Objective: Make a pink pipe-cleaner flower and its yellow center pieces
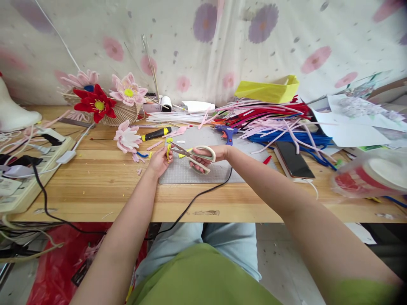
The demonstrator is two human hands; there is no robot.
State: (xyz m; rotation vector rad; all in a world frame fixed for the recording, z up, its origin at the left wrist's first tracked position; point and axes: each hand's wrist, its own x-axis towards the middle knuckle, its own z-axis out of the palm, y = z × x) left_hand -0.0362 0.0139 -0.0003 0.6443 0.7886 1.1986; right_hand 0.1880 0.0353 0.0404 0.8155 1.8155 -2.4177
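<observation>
My left hand (pixel 160 162) pinches a small yellow fuzzy piece (pixel 168 149), which looks like pipe cleaner. In my right hand (pixel 201 160) is a pair of scissors (pixel 203 154) with pale handles, fingers through the loops. Its blades point left and reach the yellow piece; whether they touch it I cannot tell. Both hands are over the grey cutting mat (pixel 203 177). Just left of them lie a pink and white fuzzy flower (pixel 127 137) and a black and yellow utility knife (pixel 156 134).
A blue glue gun (pixel 226 133) lies on the mat, its black cord trailing off the table's front. Pipe cleaners (pixel 270 123) are heaped behind it. To the right are a phone (pixel 295 160) and a bagged cup (pixel 375 173); at left, a power strip (pixel 41 173) and a red flower (pixel 95 104).
</observation>
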